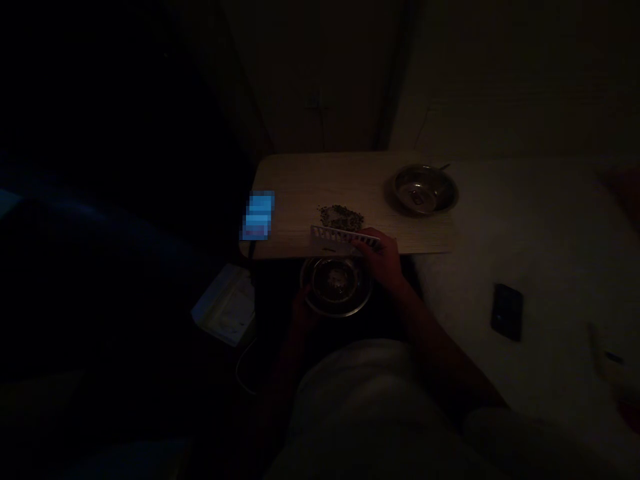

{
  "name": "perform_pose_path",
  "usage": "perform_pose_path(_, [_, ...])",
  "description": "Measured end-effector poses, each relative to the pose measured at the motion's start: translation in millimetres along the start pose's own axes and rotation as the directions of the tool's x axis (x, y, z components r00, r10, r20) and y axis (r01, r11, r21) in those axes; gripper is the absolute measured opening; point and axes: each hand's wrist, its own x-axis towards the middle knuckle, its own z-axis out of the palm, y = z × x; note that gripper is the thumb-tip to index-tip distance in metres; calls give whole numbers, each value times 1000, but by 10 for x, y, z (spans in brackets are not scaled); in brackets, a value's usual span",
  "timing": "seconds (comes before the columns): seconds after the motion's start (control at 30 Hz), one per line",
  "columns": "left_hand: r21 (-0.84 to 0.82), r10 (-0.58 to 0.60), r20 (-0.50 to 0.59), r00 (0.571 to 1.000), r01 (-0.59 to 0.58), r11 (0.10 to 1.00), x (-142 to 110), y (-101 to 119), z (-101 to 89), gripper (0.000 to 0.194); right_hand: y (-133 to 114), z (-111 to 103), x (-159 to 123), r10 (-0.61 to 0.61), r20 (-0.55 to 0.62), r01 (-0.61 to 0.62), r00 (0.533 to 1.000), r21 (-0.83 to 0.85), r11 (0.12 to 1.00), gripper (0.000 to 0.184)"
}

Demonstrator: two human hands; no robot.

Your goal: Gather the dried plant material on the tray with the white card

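Holding slotted scraper (345, 238) in right hand (383, 257), bowl (345, 309) at left hand (304, 310)

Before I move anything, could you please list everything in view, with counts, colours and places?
tabletop: one, pale wood, centre
lit screen: one, blue, tabletop's left end
small bits: one loose heap, dark and pale, mid-tabletop
upper bowl: one, metallic, tabletop's right end
thin handle: one, dark, at that bowl's far rim
slotted strip: one, pale, near edge
lower bowl: one, metallic, below near edge
boxy item: one, pale, lower left
cord: one, pale, beside it
flat phone-like item: one, dark, right
dim shapes: uncountable, far right
right hand: one, gripping strip
left hand: one, at lower bowl
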Motion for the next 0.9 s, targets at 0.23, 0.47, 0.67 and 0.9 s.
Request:
perform_pose_path(0.23, [-9, -24, -71, 997, 23, 1000, -38, 41, 83, 20, 1, -1, 4, 7, 14, -7, 1000, 3, 1000, 19])
perform_pose_path(0.47, [7, 0, -55, 998, 0, 1000, 3, 10, 14, 22, -4, -13, 20, 2, 13, -3, 1000, 18, 1000, 18])
perform_pose_path(0.67, [-12, -9, -44, 999, 9, 1000, -7, 5, 18, 24, 10, -22, 24, 4, 36, -5, 999, 9, 1000, 19])
perform_pose_path(0.9, [-28, -32, -70, 997, 30, 999, -70, 61, 122, 21, 3, -30, 17, 0, 31, 0, 1000, 4, 1000, 17])
